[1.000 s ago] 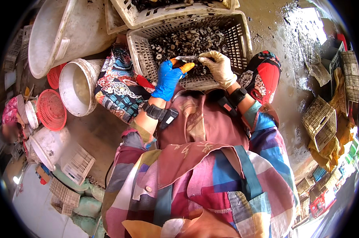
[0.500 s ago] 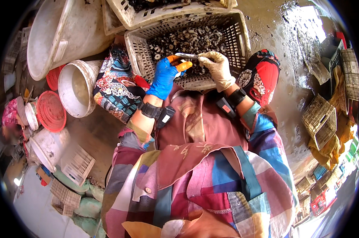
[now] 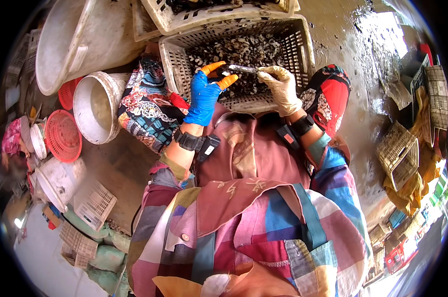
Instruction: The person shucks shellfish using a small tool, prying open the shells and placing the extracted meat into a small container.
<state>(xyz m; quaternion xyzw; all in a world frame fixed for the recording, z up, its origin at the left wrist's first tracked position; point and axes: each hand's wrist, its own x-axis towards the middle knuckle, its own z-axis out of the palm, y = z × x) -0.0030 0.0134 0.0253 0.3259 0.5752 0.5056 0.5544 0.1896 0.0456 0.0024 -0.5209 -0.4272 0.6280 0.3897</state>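
Observation:
My left hand (image 3: pixel 204 94), in a blue glove with orange covers on thumb and finger, pinches a small dark shellfish (image 3: pixel 223 72). My right hand (image 3: pixel 281 89), in a pale thin glove, is closed on the end of a narrow metal knife (image 3: pixel 243 69). The knife's other end points left and meets the shellfish between my left thumb and finger. Both hands are above the near part of a dirty white plastic basket (image 3: pixel 303 47). Many small black and pale shellfish pieces (image 3: pixel 253 49) lie in it.
Another white basket (image 3: pixel 157 15) with dark contents stands beyond. On the left are a large white tub (image 3: pixel 60 47), a white bucket (image 3: pixel 100 106) and a red basket (image 3: pixel 64 136). A beige crate (image 3: pixel 397 148) lies right, on wet floor (image 3: pixel 362 99). Another person (image 3: pixel 16 136) is far left.
My left thumb and finger have spread wider around the shellfish, and the hand has shifted slightly left. My right hand with the knife has moved a little right.

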